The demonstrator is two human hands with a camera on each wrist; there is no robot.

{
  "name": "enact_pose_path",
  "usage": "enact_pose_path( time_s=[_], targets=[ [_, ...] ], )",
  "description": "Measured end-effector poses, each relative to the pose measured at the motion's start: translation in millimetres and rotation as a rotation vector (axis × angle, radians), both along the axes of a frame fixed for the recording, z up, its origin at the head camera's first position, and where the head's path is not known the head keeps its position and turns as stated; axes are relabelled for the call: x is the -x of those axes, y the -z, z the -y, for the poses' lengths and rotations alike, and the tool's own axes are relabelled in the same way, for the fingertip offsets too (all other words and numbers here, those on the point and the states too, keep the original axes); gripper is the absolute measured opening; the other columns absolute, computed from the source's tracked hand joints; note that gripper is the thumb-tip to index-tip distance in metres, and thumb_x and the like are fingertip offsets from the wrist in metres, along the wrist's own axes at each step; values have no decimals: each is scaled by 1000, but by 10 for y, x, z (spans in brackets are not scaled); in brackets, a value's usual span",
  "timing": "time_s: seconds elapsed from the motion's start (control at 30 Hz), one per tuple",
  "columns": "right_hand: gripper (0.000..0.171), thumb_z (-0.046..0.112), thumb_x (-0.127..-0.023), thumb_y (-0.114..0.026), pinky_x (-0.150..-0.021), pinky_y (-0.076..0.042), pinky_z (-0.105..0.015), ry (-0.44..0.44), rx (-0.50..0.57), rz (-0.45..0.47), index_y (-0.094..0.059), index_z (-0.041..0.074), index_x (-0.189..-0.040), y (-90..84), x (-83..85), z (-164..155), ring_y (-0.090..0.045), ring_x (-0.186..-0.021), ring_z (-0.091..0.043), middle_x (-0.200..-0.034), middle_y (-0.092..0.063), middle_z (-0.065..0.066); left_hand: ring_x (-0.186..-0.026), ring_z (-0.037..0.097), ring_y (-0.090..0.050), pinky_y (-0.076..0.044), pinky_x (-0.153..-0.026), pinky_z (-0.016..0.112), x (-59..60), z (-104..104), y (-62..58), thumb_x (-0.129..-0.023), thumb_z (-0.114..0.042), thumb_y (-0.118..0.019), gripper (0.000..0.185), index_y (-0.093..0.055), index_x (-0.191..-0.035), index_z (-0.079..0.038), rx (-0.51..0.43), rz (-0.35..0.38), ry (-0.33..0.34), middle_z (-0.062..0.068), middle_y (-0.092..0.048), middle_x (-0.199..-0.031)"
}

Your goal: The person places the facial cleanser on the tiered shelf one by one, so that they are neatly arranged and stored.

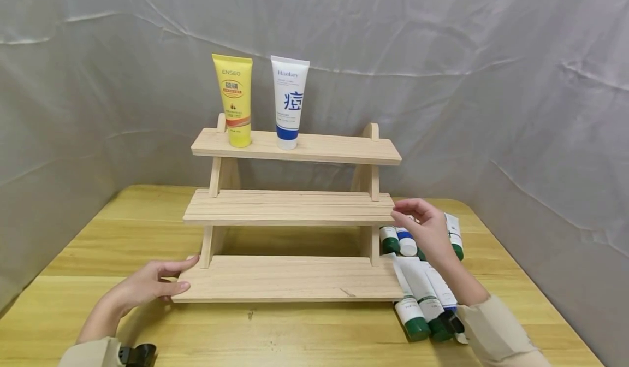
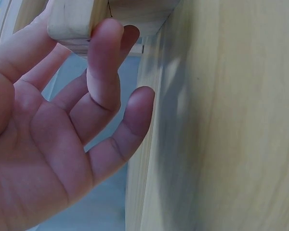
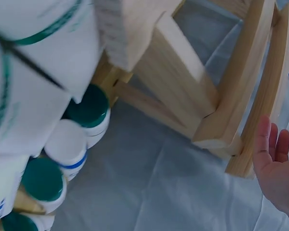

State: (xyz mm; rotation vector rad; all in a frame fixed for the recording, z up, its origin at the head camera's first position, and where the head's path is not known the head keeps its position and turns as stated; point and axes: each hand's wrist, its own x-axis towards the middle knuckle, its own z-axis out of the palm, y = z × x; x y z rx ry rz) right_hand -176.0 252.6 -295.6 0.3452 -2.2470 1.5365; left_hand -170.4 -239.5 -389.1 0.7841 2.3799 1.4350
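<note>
A three-tier wooden rack [image 1: 290, 208] stands mid-counter [image 1: 98, 236], and the left hand [image 1: 147, 285] rests against the left end of its bottom shelf with relaxed, nearly straight fingers [image 2: 103, 57] touching the board's edge and gripping nothing. The right hand [image 1: 425, 228] touches the right end of the middle shelf with loosely spread fingers [image 3: 274, 142], also holding nothing. A yellow tube [image 1: 235, 100] and a white tube [image 1: 288, 102] stand upright on the top shelf, and a heap of green- and blue-capped tubes [image 1: 422, 296] lies on the counter just right of the rack, under the right forearm.
</note>
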Motion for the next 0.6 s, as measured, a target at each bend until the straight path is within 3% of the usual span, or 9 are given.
enact_pose_path(
  time_s=[0.2, 0.27, 0.47, 0.6],
  targets=[
    [21, 9, -86, -65, -66, -51, -18, -76, 26, -58, -62, -2, -104, 363, 96, -405, -60, -83, -10, -96, -62, -7, -58, 6, -48, -46, -51, 27, -14, -7, -3, -90, -10, -58, 57, -30, -130, 19, -24, 49, -13, 45, -23, -130],
    [19, 10, -86, -64, -65, -51, -18, -70, 17, -57, -63, 0, -103, 407, 71, -476, -61, -82, -12, -95, -62, -6, -57, 6, -48, -46, -51, 27, -14, -8, -9, -90, -11, -58, 57, -30, -130, 19, -23, 44, -12, 45, -24, -130],
    [9, 7, -87, -61, -65, -50, -17, 19, -72, -4, -62, 4, -97, 237, -193, -423, -60, -75, -6, -88, -62, 9, -56, 6, -45, -47, -51, 28, -15, -14, -37, -89, -13, -59, 59, -31, -132, 16, -18, 69, -21, 42, -21, -133],
    [11, 0, -86, -60, -64, -51, -18, 52, -102, 23, -61, 0, -97, 244, -258, -461, -60, -74, -4, -87, -61, 9, -56, 7, -44, -47, -53, 28, -28, -13, -57, -89, -15, -60, 60, -31, -134, 13, -17, 105, -44, 40, -20, -135]
  ],
)
